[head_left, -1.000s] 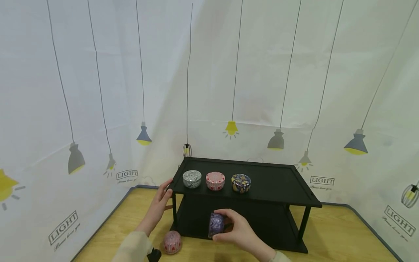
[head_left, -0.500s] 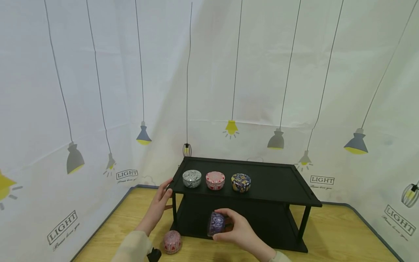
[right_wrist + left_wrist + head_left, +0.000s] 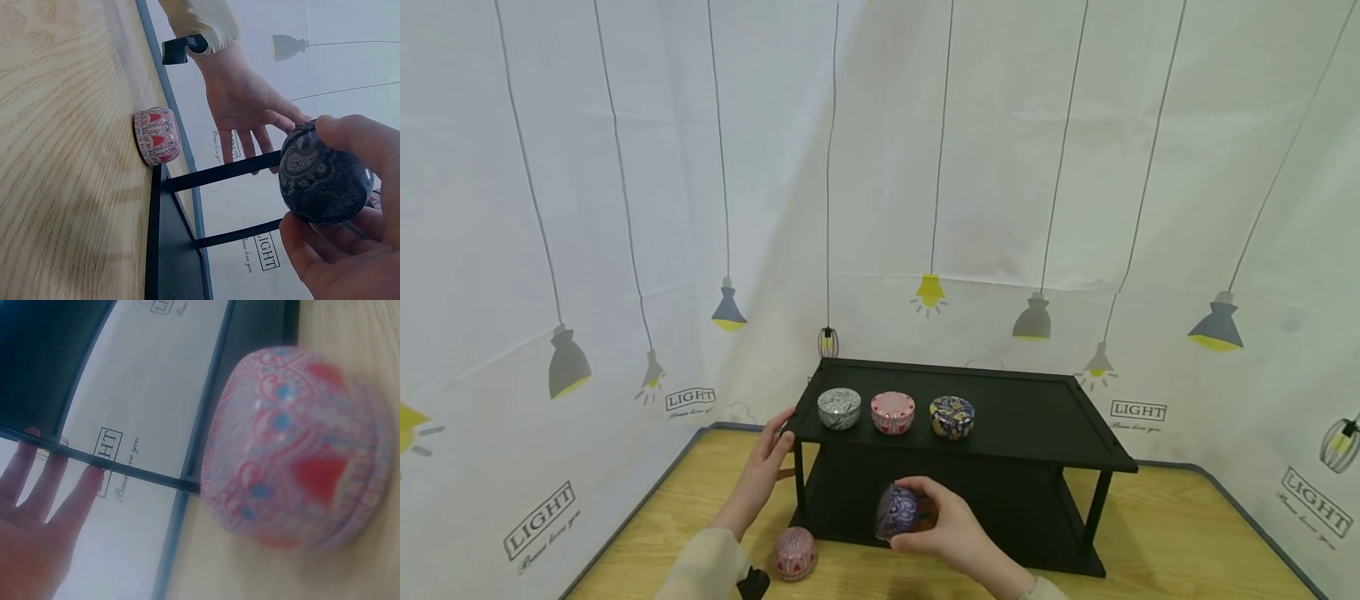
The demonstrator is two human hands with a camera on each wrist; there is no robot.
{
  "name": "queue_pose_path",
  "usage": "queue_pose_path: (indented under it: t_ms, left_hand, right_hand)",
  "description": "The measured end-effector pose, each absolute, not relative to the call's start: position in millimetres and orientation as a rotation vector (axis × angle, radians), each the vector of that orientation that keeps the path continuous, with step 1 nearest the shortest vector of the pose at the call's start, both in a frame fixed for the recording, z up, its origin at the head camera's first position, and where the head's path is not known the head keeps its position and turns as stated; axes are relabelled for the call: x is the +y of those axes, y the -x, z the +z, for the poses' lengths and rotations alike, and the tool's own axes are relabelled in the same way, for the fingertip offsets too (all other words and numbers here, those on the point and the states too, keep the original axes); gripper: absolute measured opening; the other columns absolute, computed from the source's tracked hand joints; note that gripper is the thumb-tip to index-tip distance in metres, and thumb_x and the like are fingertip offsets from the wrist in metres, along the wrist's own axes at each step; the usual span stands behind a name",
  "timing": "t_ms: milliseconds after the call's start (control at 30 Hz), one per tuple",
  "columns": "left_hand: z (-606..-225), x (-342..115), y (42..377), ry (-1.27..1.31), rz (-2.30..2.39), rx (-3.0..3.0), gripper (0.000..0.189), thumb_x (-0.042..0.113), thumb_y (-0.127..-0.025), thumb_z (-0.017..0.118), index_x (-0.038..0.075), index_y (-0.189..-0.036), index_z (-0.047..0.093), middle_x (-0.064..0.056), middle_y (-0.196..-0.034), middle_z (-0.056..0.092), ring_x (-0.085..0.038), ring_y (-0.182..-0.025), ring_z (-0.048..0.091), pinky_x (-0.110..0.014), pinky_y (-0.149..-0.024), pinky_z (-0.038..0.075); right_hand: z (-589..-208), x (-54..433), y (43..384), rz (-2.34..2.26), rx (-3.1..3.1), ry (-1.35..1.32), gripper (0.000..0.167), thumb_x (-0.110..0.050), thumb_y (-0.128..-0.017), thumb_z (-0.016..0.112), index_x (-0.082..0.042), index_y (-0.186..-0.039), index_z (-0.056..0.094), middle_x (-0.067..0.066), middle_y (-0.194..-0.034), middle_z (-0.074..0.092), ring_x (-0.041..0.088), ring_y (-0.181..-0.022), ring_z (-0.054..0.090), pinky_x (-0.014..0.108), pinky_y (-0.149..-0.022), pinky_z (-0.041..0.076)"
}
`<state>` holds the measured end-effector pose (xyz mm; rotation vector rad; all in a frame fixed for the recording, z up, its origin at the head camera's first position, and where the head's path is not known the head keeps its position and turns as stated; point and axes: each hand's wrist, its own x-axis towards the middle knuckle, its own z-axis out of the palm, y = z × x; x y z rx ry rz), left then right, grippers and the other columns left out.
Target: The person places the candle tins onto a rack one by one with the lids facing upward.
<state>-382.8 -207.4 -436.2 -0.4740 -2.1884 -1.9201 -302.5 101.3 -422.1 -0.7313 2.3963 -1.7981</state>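
Observation:
My right hand [image 3: 951,529] pinches a dark purple patterned tin [image 3: 897,512] between thumb and fingers, tilted on its side in front of the shelf's lower level. In the right wrist view that tin [image 3: 322,175] shows a paisley-like round face. My left hand [image 3: 765,467] touches the left edge of a black two-level shelf [image 3: 1037,417], its fingers extended along the side. On the top level stand a grey-white tin [image 3: 839,409], a pink tin with red hearts [image 3: 893,413] and a navy-and-yellow tin [image 3: 952,418]. Near my left wrist, another pink-red tin [image 3: 794,553] sits on the table.
The wooden table [image 3: 1172,533] runs under and around the shelf. Behind it and at the sides hangs a pale sheet [image 3: 880,167] printed with lamps. A black strap piece [image 3: 752,583] sits at my left wrist.
The purple tin turns in my right hand, its patterned face tilting more toward the camera. My left hand stays on the shelf's edge, and the other tins keep their places.

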Motion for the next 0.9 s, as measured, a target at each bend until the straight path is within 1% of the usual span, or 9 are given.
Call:
queue_pose_path:
  t_ms: [267,467,667,900]
  left_hand:
    - [-437.4,-207.7,384.1,0.503,-1.929,-2.178,0.048,0.029,-0.106,0.04,0.021,-0.152,0.029,-0.019,-0.154,0.023,-0.041,-0.125,0.036,-0.065,-0.093,0.04]
    - [-438.8,-208.1,386.0,0.495,-1.915,-2.179,0.047,0.032,-0.105,0.042,0.023,-0.15,0.031,-0.018,-0.154,0.024,-0.041,-0.123,0.038,-0.066,-0.093,0.039]
    - [-440.0,-207.8,386.9,0.475,-1.915,-2.181,0.047,0.034,-0.105,0.043,0.025,-0.15,0.033,-0.019,-0.152,0.028,-0.041,-0.122,0.038,-0.065,-0.092,0.04]
    - [-438.0,-207.5,385.6,0.472,-1.918,-2.188,0.046,0.033,-0.105,0.041,0.025,-0.15,0.032,-0.021,-0.152,0.028,-0.042,-0.124,0.038,-0.064,-0.093,0.04]
  right_hand:
    - [-420.5,101.4,300.8,-1.829,2.342,0.704,0.064,-0.013,-0.075,0.084,-0.003,-0.132,0.054,0.013,-0.121,0.057,0.024,-0.093,0.063,0.031,-0.073,0.055]
    - [-421.6,101.7,300.1,-1.838,2.322,0.726,0.07,-0.013,-0.077,0.083,-0.003,-0.138,0.05,0.016,-0.127,0.054,0.025,-0.097,0.062,0.031,-0.074,0.055]
    - [-422.2,101.6,300.2,-1.815,2.364,0.747,0.066,-0.014,-0.076,0.084,-0.001,-0.134,0.053,0.015,-0.124,0.056,0.023,-0.096,0.063,0.03,-0.075,0.055]
    - [-422.0,103.1,300.6,-1.785,2.408,0.734,0.065,-0.016,-0.075,0.084,-0.003,-0.132,0.055,0.014,-0.121,0.058,0.023,-0.093,0.062,0.03,-0.073,0.055]
